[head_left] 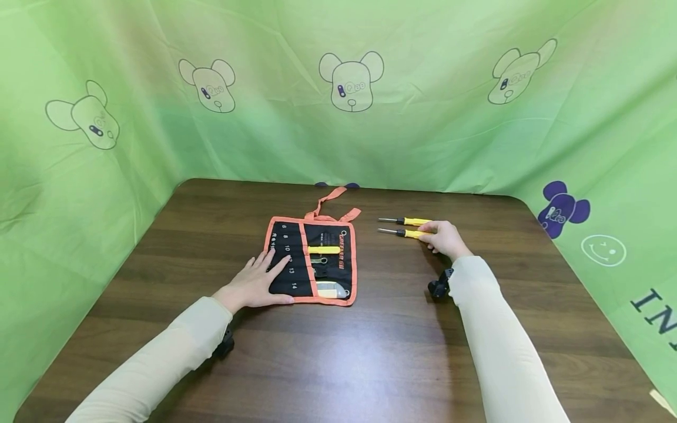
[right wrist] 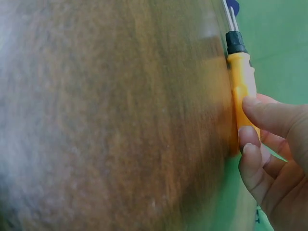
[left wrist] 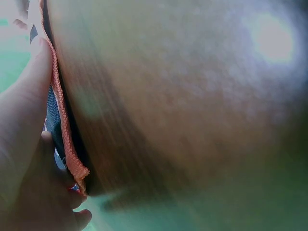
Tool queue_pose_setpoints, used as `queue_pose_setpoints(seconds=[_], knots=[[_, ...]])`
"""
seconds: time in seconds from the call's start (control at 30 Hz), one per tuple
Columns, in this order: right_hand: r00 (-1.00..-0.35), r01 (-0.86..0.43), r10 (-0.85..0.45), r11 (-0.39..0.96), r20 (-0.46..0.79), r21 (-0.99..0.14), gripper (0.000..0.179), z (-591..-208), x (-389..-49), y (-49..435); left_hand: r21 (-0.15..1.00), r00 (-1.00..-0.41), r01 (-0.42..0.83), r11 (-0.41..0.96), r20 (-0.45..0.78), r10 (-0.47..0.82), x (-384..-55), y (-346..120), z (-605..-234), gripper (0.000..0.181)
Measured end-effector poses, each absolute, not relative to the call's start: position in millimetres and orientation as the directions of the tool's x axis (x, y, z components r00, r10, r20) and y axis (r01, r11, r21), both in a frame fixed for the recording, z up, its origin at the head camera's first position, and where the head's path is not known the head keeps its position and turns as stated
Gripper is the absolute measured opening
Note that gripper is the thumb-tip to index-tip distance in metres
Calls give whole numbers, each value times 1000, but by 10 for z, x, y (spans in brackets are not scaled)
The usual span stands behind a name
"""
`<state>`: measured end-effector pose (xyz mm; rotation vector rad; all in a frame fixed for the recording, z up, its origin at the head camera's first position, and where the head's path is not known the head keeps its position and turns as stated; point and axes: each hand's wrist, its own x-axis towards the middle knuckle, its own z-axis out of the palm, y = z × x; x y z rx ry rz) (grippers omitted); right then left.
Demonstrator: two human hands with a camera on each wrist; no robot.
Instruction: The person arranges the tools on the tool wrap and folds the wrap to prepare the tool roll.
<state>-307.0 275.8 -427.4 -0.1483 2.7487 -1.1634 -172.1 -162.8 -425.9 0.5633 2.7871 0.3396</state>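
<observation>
While right fingers (right wrist: 254, 168) pinch screwdriver (head_left: 411, 234), second screwdriver (head_left: 416, 221) lies just beyond.

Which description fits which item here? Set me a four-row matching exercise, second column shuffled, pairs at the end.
1. Left hand
2. Right hand
3. Tool pouch
4. Tabletop

A. Black with orange edging
B. Gripping a yellow handle
C. Brown with wood grain
D. Resting on the tool pouch

Pairs: 1-D, 2-B, 3-A, 4-C
</observation>
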Motion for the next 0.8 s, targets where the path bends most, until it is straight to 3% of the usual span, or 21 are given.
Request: queue_pose_setpoints(seconds=[0.57, 0.8], knots=[[-984, -104, -176, 701, -30, -706, 24, -4081, -3075, 2607, 282, -885, 343, 896, -223, 409, -1726, -1625, -4244, 97], [-967, -216, -250, 713, 45, -667, 20, -3974, -3076, 2395, 277, -885, 349, 895, -218, 412, -1719, -1625, -4243, 96]])
